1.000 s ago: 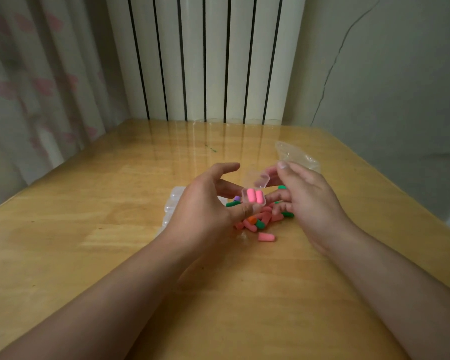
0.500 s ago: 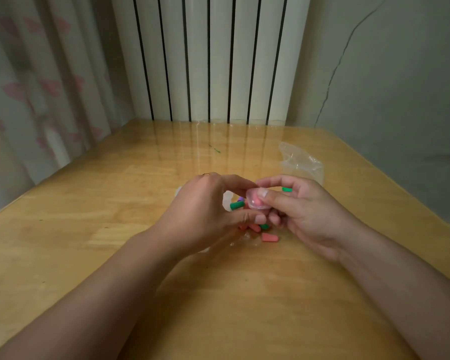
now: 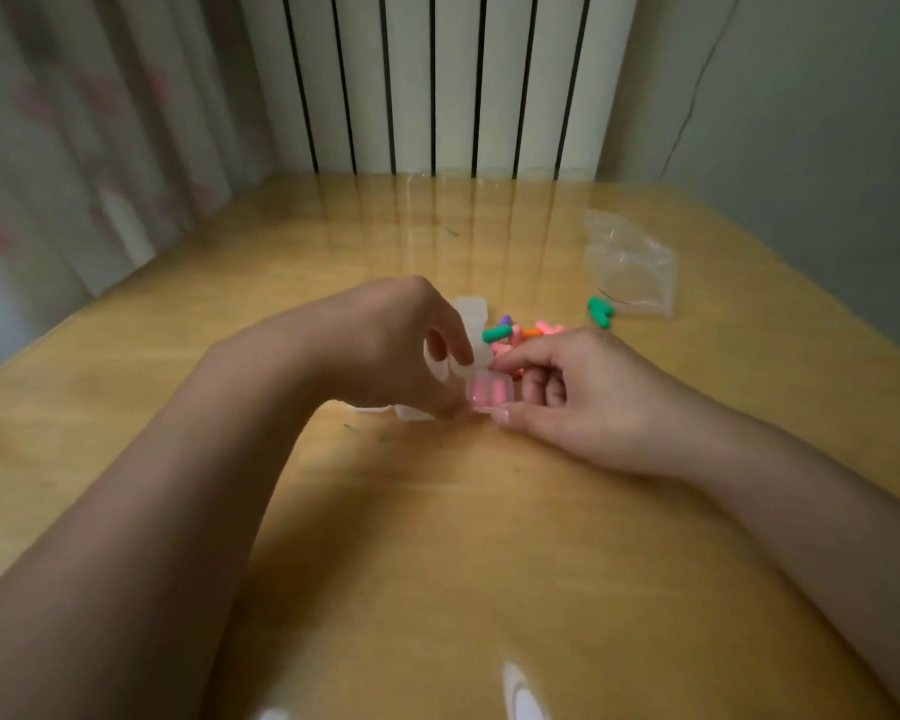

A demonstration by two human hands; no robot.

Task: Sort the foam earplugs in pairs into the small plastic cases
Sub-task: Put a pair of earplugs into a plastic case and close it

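Our right hand (image 3: 583,392) pinched a small clear case (image 3: 489,394) between thumb and forefinger, low over the wooden table (image 3: 489,563); lid down, pink earplugs showed through it, count unclear. Our left hand (image 3: 391,350) had its fingers curled at the same case's left edge, holding it. More clear cases (image 3: 471,309) lay behind the left hand, contents hidden. The loose earplug pile (image 3: 520,335) sat just beyond the hands, with a green earplug (image 3: 600,310) apart beside the clear plastic bag (image 3: 630,267), which looked empty.
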